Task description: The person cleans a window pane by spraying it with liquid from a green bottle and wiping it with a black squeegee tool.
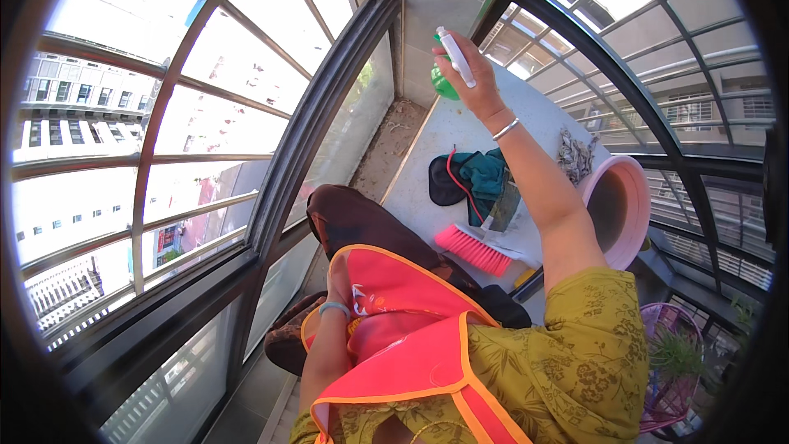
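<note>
My right hand is stretched out, gripping a spray bottle with a white trigger head and a green body. It is held over the far end of a white ledge, beside the corner of the windows. A silver bangle circles that wrist. My left hand lies at the red apron over my lap. The apron's cloth hides most of its fingers, so what they hold is not visible. A blue-green bangle sits on the left wrist.
On the ledge lie a teal cloth item with black fabric and red cord, a pink-bristled brush and a crumpled grey rag. A pink bucket holds murky liquid. Barred windows flank both sides. A plant stands at lower right.
</note>
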`<action>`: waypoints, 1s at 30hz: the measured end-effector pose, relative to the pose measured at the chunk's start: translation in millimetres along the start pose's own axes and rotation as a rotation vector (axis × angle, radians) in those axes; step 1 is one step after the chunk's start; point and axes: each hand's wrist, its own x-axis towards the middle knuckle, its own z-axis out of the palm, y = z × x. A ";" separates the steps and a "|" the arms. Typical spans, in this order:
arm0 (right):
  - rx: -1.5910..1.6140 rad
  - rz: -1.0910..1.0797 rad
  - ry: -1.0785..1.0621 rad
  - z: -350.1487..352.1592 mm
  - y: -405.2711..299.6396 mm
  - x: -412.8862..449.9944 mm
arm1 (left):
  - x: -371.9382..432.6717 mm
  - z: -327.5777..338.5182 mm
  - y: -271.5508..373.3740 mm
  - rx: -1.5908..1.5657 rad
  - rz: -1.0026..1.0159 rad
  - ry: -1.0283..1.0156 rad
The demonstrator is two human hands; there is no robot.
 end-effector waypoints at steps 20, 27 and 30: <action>-0.346 0.520 0.420 -166.5 29.4 -146.7 | -50.6 -0.3 47.7 0.244 0.075 0.145; -0.360 0.553 0.204 -181.4 21.7 -165.3 | -51.2 -15.1 54.8 0.551 0.131 0.144; -0.429 0.616 0.207 -180.7 7.2 -183.7 | -56.9 9.0 86.0 0.577 0.159 0.186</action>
